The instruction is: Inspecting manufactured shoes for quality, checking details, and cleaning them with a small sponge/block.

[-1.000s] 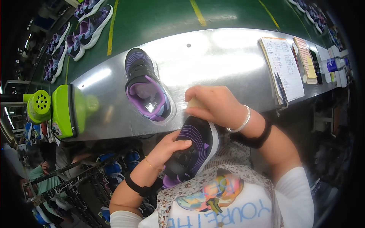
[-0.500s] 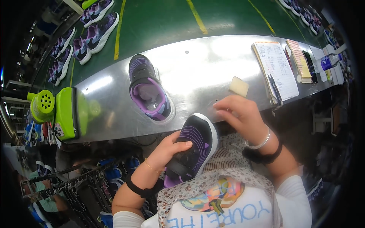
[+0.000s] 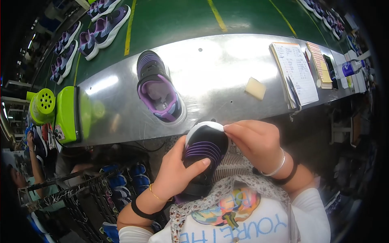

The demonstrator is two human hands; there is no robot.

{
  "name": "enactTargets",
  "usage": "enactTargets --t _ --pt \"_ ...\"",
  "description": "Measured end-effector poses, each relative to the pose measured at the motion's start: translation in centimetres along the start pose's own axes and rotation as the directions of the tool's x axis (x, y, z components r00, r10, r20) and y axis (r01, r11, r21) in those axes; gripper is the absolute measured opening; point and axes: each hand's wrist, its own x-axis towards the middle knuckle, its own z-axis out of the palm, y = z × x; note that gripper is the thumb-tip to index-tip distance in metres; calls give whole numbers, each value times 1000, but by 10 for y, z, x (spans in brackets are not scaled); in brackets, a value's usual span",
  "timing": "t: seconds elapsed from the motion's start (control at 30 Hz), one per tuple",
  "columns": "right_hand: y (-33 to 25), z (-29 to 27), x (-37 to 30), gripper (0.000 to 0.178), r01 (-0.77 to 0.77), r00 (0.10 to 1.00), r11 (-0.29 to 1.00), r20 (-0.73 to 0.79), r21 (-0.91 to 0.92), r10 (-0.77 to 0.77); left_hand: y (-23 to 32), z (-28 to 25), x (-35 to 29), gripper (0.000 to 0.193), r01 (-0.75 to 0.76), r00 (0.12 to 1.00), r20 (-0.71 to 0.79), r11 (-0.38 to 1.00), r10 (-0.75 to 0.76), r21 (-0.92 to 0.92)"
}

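Observation:
A black sneaker (image 3: 205, 152) with purple stripes and a white sole is in my left hand (image 3: 176, 170). The fingers wrap round its side and the thumb lies on the upper; its toe points away from me, by the table's near edge. At the toe's right side my right hand (image 3: 255, 139) has its fingertips pinched together against the white sole rim. Whatever that pinch may hold is too small to see. A matching sneaker (image 3: 157, 77) with purple lining stands upright on the metal table (image 3: 121, 117), toe facing away.
A cream block (image 3: 255, 88) lies right of centre on the table, with a notebook (image 3: 298, 71) and pen beyond it. A lime-green device (image 3: 67, 115) stands at the left end. More sneakers (image 3: 104, 32) ride the green belt (image 3: 170, 18). Another person's arm (image 3: 34, 156) shows far left.
My right hand has come down and left, from above the table to the shoe's toe, its fingers now pinched. In my left hand the sneaker has turned, showing more of its left sole rim.

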Motion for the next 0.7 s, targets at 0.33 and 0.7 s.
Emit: enactTargets --t 0.33,0.7 --pt "-13 6 -1 22 43 999 998 1 -55 -43 2 -6 -12 57 -178 961 -126 901 245 396" --pt "-23 13 1 21 30 999 992 -35 -122 -35 9 -6 -19 63 -202 914 -183 796 363 570"
